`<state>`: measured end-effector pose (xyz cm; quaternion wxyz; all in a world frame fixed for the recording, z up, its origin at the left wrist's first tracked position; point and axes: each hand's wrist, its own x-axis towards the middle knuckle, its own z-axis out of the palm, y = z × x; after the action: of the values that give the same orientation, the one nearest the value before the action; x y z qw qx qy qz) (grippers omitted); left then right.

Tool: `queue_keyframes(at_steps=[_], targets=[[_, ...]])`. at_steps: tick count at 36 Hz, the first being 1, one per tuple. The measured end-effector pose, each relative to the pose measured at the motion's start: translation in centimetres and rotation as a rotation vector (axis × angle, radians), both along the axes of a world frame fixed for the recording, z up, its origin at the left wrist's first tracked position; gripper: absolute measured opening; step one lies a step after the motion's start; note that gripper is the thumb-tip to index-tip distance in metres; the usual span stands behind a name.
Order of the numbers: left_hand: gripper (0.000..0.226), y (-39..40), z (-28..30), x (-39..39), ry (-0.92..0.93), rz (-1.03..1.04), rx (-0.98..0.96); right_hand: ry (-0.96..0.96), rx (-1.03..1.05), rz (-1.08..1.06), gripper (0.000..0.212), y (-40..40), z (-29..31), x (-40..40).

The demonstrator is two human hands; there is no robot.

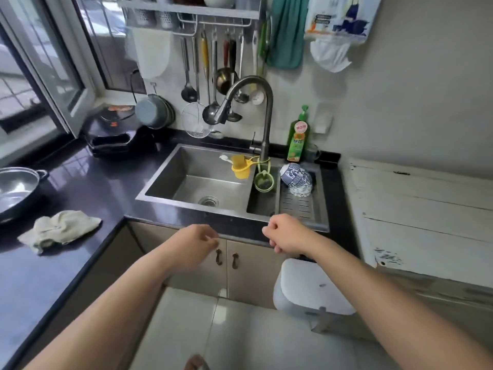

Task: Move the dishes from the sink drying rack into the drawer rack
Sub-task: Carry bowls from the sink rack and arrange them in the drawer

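Blue-and-white patterned bowls (296, 178) lie upside down, piled at the far end of the slotted metal drying rack (298, 206) on the right side of the steel sink (192, 180). My left hand (196, 240) hovers in front of the counter edge above the cabinet door handles (226, 259), fingers loosely curled, holding nothing. My right hand (284, 233) hangs just before the near end of the drying rack, fingers also loosely curled and empty. No drawer rack is in sight.
A faucet (253, 108) arches over the sink beside a green soap bottle (297, 134). A crumpled cloth (60, 229) and a steel pot (16, 190) sit on the dark counter at left. A white bin (309, 287) stands below right, against the cabinet.
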<state>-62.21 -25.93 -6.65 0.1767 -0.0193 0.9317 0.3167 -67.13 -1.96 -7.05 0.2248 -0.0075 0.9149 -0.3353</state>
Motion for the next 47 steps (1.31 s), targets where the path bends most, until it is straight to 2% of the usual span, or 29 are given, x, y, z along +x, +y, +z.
queue_keyframes(at_steps=[4, 7, 10, 14, 20, 25, 28, 29, 31, 34, 40, 43, 47], targets=[[0.007, -1.8, -0.7, -5.0, -0.019, 0.014, 0.048, 0.011, 0.030, -0.090, 0.022, 0.2, -1.7, -4.7], [0.018, -2.1, -1.1, -9.1, -0.013, -0.014, 0.075, 0.021, 0.001, -0.184, 0.027, 0.7, -2.8, -8.0], [0.016, -1.4, -1.2, -11.9, -0.029, 0.011, 0.106, 0.005, -0.047, -0.258, 0.025, 1.2, -4.0, -9.7], [0.019, -0.5, -2.0, -15.8, -0.062, 0.044, 0.170, -0.021, -0.034, -0.278, 0.026, 2.5, -6.0, -12.2], [0.016, 0.6, -4.2, -21.7, -0.028, 0.124, 0.163, -0.044, 0.003, -0.301, 0.025, 4.5, -8.9, -18.0], [0.017, 2.0, -5.5, -25.7, -0.060, 0.174, 0.144, 0.017, 0.185, -0.241, 0.025, 5.8, -11.4, -24.3], [0.017, 2.6, -6.0, -27.9, -0.088, 0.214, 0.121, 0.044, 0.348, -0.092, 0.011, 6.2, -13.2, -27.4], [0.017, 2.9, -6.2, -28.6, -0.093, 0.229, 0.124, 0.066, 0.390, -0.033, 0.016, 6.5, -14.0, -28.7], [0.016, 3.4, -6.2, -29.8, -0.104, 0.246, 0.128, 0.170, 0.490, 0.058, 0.042, 7.2, -15.0, -31.7], [0.016, 3.8, -6.2, -31.2, -0.119, 0.245, 0.089, 0.329, 0.626, 0.094, 0.068, 7.9, -15.1, -37.0], [0.017, 3.9, -6.7, -33.2, -0.152, 0.263, 0.038, 0.259, 0.798, 0.224, 0.107, 8.9, -16.5, -44.4], [0.019, 3.8, -6.9, -33.5, -0.179, 0.255, 0.010, 0.241, 0.860, 0.291, 0.115, 9.3, -17.6, -45.3], [0.020, 3.7, -7.3, -33.8, -0.202, 0.251, -0.004, 0.243, 0.907, 0.312, 0.102, 9.4, -18.4, -45.6]])
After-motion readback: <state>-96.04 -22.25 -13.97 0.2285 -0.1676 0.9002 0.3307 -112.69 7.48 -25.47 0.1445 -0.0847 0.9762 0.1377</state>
